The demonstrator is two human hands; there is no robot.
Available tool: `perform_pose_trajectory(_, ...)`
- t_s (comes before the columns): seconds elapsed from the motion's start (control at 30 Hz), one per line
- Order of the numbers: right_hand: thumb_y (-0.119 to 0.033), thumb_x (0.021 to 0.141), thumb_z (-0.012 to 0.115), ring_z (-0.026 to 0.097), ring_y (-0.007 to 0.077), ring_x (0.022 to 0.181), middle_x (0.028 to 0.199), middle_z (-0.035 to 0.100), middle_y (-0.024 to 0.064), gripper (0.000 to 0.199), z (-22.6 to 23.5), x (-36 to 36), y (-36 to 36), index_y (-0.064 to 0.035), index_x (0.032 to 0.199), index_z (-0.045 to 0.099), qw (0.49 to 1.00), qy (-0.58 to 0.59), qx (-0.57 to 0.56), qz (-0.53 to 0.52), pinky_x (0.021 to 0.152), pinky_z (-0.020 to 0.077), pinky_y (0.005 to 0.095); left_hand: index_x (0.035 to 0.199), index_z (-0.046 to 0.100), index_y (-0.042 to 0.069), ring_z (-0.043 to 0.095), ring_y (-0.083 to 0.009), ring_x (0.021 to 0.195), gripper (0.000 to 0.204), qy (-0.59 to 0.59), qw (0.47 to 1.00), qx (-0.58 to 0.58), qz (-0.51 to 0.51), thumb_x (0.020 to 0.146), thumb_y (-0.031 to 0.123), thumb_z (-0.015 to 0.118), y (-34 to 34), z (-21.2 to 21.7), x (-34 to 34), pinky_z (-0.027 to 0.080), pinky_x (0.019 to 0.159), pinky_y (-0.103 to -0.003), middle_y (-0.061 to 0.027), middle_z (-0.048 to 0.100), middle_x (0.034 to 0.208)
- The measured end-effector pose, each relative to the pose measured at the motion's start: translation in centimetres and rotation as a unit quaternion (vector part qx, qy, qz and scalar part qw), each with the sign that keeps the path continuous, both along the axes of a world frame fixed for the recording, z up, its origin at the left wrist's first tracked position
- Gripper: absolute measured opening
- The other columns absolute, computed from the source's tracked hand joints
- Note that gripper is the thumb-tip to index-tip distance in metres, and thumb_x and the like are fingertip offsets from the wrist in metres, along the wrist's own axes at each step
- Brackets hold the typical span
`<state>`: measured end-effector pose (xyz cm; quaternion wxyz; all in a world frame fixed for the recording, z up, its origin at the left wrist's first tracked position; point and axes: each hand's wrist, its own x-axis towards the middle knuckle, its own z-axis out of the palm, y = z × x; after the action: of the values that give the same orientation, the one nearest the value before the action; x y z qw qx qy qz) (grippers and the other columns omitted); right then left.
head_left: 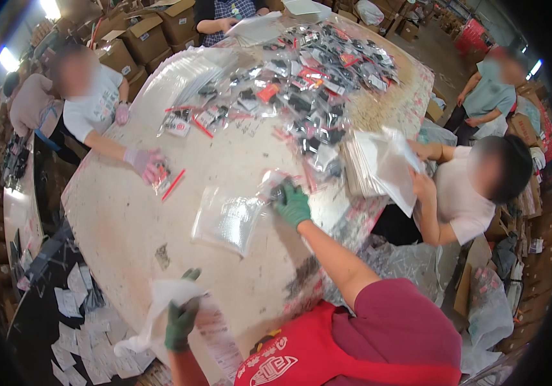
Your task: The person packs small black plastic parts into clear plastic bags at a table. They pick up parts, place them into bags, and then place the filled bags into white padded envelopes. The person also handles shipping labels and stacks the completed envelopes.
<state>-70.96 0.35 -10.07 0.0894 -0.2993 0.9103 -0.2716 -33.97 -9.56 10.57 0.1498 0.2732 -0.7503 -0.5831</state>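
My left hand (181, 323), in a green glove, is closed on a thin white plastic bag (168, 293) near the front edge of the table. Some of the bag hangs down beside the wrist. Stretched forward to mid-table, my gloved right hand (293, 204) grips a small clear packet (274, 183) with a dark item in it. Just left of that hand lies a stack of clear plastic bags (227, 219). Beside my left hand is a printed paper sheet (216, 331).
A large heap of clear packets with black items (318, 83) covers the table's far side. At left, a co-worker's pink-gloved hand (147, 164) touches a packet with a red strip. At right, another person handles white sheets (395, 161). Cardboard boxes (147, 38) stand behind.
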Motion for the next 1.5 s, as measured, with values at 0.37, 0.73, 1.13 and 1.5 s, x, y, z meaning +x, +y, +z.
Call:
perform_pose_trajectory(0.37,-0.034,0.089,0.048,0.055,0.0260,0.107,0.119,0.060,0.0066,0.035,9.4,-24.5,-15.6,-0.0161,0.116,0.062,0.947,0.284,0.058,0.140,0.093,0.0413,0.0437,0.102,0.063,0.006,0.037,-0.0316,0.134,0.035,-0.331,0.909,-0.233,-0.098,0.087,0.036,0.061,-9.2,-13.3,-23.6,0.033,0.104,-0.054,-0.0170,0.043,0.142)
perform_pose_trajectory(0.73,-0.065,0.076,0.059,0.030,0.0476,0.133,0.149,0.034,0.0161,0.077,1.6,-35.9,-14.6,-0.0326,0.143,0.038,0.980,0.119,0.155,0.030,0.107,0.0311,0.0544,0.127,0.055,0.032,0.049,-0.0338,0.104,0.035,-0.190,0.876,-0.442,-0.035,0.093,0.041,0.049,-17.3,-14.4,-34.5,0.027,0.100,-0.060,-0.0105,0.054,0.119)
perform_pose_trajectory(1.13,-0.058,0.072,0.066,0.042,0.0412,0.119,0.137,0.045,0.0172,0.079,3.6,-18.4,-23.7,-0.0267,0.141,0.042,0.979,0.124,0.095,0.129,0.100,0.0382,0.0492,0.122,0.053,0.002,0.054,-0.0324,0.100,0.043,-0.181,0.865,-0.467,0.026,0.080,0.011,0.059,-22.3,-17.4,-28.5,0.039,0.090,-0.046,-0.0154,0.058,0.114)
perform_pose_trajectory(1.5,-0.051,0.068,0.071,0.048,0.0376,0.111,0.134,0.047,0.0165,0.069,3.4,-2.5,-30.6,-0.0240,0.129,0.055,0.958,0.144,0.060,0.242,0.091,0.0443,0.0490,0.139,0.021,-0.015,0.046,-0.0380,0.120,0.082,-0.162,0.871,-0.139,0.442,0.085,0.026,0.068,-27.3,-21.0,-10.5,0.041,0.097,-0.040,-0.0314,0.045,0.127)
